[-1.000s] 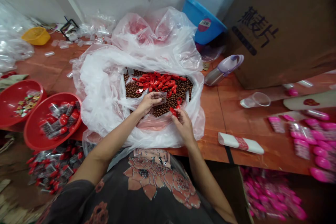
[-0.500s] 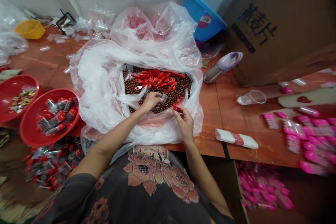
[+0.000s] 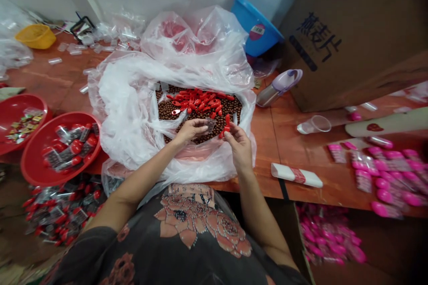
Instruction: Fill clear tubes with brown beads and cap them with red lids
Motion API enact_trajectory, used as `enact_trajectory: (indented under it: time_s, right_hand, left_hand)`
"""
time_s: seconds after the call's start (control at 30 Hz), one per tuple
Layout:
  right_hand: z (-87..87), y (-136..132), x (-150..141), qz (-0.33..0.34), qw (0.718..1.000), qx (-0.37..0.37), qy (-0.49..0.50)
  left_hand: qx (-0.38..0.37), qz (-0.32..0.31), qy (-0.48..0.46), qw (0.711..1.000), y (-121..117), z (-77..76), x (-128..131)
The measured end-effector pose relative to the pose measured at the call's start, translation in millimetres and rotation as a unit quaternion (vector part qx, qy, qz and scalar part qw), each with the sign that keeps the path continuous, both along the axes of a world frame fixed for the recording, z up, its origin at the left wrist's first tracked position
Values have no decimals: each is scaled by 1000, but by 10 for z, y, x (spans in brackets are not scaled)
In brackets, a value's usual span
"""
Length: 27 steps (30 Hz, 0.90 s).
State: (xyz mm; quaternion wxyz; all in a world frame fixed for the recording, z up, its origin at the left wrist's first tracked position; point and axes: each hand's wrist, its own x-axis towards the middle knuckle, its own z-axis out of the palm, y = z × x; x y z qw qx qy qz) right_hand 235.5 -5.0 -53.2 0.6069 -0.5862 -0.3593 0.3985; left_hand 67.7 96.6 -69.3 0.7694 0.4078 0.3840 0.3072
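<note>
My left hand (image 3: 192,131) is closed on a small clear plastic container (image 3: 210,125) with its fingertips, over the brown balls. Between the thumb and fingers of my right hand (image 3: 239,144) is a red plastic cap (image 3: 227,128) with an upright tab. The two held pieces are close together but apart. Below them lie many small round brown balls (image 3: 230,107) in a white plastic bag (image 3: 123,98) with its mouth spread wide. A heap of red plastic pieces (image 3: 197,100) rests on top of the balls.
Left stand a red bowl of filled red-capped containers (image 3: 26,156) and another red bowl (image 3: 47,111). A blue basin (image 3: 256,26), a bottle (image 3: 279,88), a large carton (image 3: 354,80), a clear cup (image 3: 314,124) and pink-capped packs (image 3: 394,164) are right. A white packet (image 3: 296,175) lies near the edge.
My right hand has lifted the red cap slightly and turned it more upright. My left hand has shifted the clear container a little to the right, showing more of it. The view has shifted slightly.
</note>
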Motion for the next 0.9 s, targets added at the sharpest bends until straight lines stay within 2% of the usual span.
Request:
enact_trajectory:
  time_s: [0.13,0.23,0.43,0.63,0.8,0.9]
  right_hand:
    - [134,110,-50,12,999,19,-38]
    - [152,178,-136,29,999,23,-34]
    - [131,222,-331,50,998,35,-18]
    - [155,200,-373,78,996,41,-12]
    - [176,174,-413,77,994,65,-40]
    - [187,144,-428,76,994,60,-56]
  left_hand:
    - [-41,-19,-11,999,-168,193,-182]
    - [-49,-13,-5,999,-251,260,-312]
    - [-29,41,-25,998,-347,201,-416]
    - [-44,24,-45,998,-406,162,-444]
    - [-83,2,-68,994,-460,247,-400]
    - [-67,4,-70,995,-493,288,-367]
